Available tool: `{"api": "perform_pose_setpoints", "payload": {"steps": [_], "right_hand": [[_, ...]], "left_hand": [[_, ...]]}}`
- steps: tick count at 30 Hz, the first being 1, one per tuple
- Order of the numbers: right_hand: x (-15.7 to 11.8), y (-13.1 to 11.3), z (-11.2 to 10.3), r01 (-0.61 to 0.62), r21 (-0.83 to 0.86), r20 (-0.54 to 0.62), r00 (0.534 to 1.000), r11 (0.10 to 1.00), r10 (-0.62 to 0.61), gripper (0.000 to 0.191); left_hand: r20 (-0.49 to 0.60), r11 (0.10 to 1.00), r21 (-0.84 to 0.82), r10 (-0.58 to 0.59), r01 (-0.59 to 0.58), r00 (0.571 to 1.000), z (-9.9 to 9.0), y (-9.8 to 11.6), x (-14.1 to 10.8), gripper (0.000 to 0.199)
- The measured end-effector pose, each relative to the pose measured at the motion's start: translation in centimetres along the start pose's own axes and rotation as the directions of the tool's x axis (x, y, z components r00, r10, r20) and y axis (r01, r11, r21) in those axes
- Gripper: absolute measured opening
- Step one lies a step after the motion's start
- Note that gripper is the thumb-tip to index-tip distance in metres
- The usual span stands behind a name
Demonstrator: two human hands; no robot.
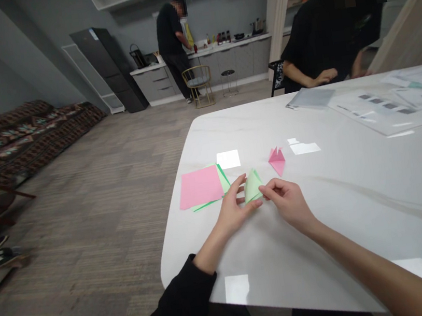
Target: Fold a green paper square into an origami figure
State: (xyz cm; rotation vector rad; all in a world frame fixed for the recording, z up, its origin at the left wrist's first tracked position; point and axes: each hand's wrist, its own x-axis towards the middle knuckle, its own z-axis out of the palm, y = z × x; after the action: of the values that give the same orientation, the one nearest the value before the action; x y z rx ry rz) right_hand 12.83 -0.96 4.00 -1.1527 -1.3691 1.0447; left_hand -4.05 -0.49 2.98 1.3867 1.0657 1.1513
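pinching a small folded triangle of pale green paper (252, 186) between both hands, the person holds it over a white marble table (334, 224), near the middle of the tabletop. whether it touches the surface cannot be told. the left hand (237, 205) is closed lightly on the triangle's left side, with its thumb running along the lower edge. the right hand (285, 201) grasps the right corner between thumb and forefinger, so neither hand is released. a black sleeve (173, 310) covers the left arm, while the right forearm is bare.

just left of the hands, a pink square sheet (200, 186) lies on top of a green paper sheet (223, 181), whose edges show past the pink. beyond the right hand, a small folded pink paper triangle (276, 160) lies on the table, apart from both hands. toward the far right are a grey plastic sleeve (310, 98) and printed sheets (385, 112). past the table's far edge stands a co-worker in black (329, 31), one hand near the tabletop. further back, another person (171, 33) stands at a grey kitchen counter (202, 67), and a patterned sofa (15, 138) runs along the left wall.
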Motion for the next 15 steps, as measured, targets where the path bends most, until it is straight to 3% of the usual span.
{"api": "perform_pose_setpoints", "payload": {"steps": [4, 8, 11, 15], "right_hand": [[-0.3, -0.2, 0.1, 0.075, 0.034, 0.059, 0.995, 0.997, -0.077, 0.025], [-0.2, -0.1, 0.1, 0.116, 0.043, 0.055, 0.991, 0.992, -0.118, 0.024], [-0.2, -0.2, -0.1, 0.118, 0.011, 0.031, 0.992, 0.993, -0.119, 0.028], [0.1, -0.1, -0.3, 0.064, -0.03, -0.046, 0.997, 0.997, -0.066, 0.032]], "left_hand": [[0.136, 0.984, -0.156, -0.061, 0.082, 0.989, 0.0, 0.2, 0.0, 0.055], [0.177, 0.881, -0.417, -0.161, 0.222, 0.971, -0.1, 0.2, 0.1, 0.042], [0.107, 0.807, -0.534, -0.23, 0.251, 0.967, -0.2, 0.0, 0.4, 0.04], [-0.046, 0.798, -0.58, -0.23, 0.161, 0.972, -0.4, -0.4, 1.0, 0.037]]}}
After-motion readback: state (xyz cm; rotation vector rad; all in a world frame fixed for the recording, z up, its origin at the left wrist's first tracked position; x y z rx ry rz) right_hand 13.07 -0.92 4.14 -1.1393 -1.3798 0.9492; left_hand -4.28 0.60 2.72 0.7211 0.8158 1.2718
